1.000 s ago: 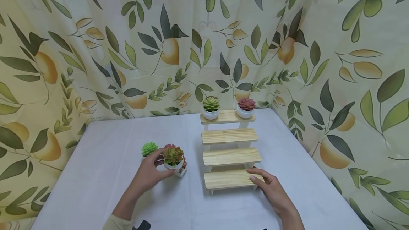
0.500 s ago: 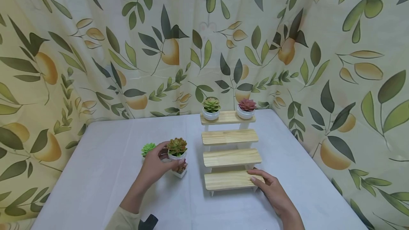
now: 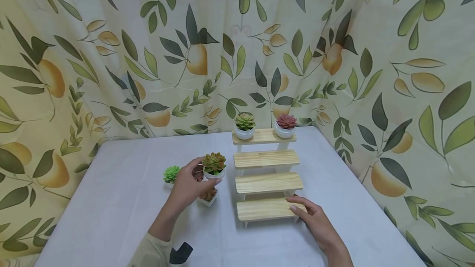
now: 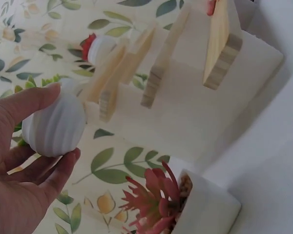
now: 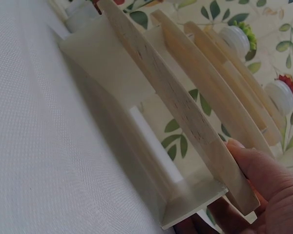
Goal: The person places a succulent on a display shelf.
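Observation:
In the head view my left hand [image 3: 185,186] holds a potted succulent [image 3: 214,164] with brownish-green leaves, raised left of a tiered wooden stand. The left wrist view shows thumb and fingers around its ribbed white pot [image 4: 56,124]. My right hand [image 3: 317,221] grips the right end of the stand's lowest shelf [image 3: 263,210], thumb on top; in the right wrist view its other fingers curl beneath the board [image 5: 185,117]. A reddish succulent in a square white pot [image 4: 212,207] stands below the left hand. Behind that hand is a bright green succulent [image 3: 171,174], its pot partly hidden.
On the stand's top shelf [image 3: 264,136] sit a green succulent [image 3: 245,123] at left and a dark red one [image 3: 285,125] at right, both in round white pots. White cloth [image 3: 126,184] covers the table, and a leaf-and-fruit patterned curtain [image 3: 230,52] hangs behind it.
My left hand has carried the brownish-green succulent up and to the right, toward the stand, uncovering more of the bright green one. The right hand has stayed on the lowest shelf.

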The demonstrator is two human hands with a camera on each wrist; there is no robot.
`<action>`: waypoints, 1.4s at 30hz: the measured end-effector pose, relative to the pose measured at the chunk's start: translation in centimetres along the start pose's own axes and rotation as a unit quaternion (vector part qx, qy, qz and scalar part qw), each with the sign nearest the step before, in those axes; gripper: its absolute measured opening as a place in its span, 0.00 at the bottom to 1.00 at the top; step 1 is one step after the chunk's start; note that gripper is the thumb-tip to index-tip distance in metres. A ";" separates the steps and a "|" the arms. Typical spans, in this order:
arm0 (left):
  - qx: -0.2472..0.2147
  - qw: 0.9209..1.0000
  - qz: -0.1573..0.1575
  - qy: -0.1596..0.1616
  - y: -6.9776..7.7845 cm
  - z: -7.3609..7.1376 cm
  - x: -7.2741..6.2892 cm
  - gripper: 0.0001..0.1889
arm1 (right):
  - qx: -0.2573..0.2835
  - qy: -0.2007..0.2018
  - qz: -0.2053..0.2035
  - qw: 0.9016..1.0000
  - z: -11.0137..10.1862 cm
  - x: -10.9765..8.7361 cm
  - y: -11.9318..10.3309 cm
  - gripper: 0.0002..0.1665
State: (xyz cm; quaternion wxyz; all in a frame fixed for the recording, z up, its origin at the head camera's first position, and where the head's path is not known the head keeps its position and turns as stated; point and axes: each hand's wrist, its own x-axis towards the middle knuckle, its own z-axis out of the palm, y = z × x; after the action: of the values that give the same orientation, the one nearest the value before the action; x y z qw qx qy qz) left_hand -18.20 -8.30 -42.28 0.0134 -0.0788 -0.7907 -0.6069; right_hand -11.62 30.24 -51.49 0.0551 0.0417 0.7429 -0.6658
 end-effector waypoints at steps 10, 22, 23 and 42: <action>-0.026 0.999 0.031 -0.022 1.1 1.4 0.8 0.39 | 0.004 0.001 -0.005 1.000 -0.3 -0.2 0.0 0.26; -0.034 0.998 0.032 -0.034 2.1 2.8 1.5 0.38 | 0.001 0.009 -0.006 1.000 -0.5 -0.2 0.1 0.26; -0.035 0.998 0.034 -0.034 2.1 2.9 1.5 0.38 | 0.001 0.009 -0.005 1.000 -0.5 -0.2 0.2 0.26; -0.045 0.997 0.042 -0.043 2.9 4.1 2.4 0.39 | 0.005 0.001 -0.003 1.000 -0.2 -0.1 0.4 0.25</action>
State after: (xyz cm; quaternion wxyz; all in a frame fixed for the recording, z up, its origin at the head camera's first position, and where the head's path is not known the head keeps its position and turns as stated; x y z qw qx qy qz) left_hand -19.88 -3.38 -40.29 0.0012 -0.1391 -0.7581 -0.6371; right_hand -11.51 30.50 -51.84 0.0525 0.0402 0.7396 -0.6698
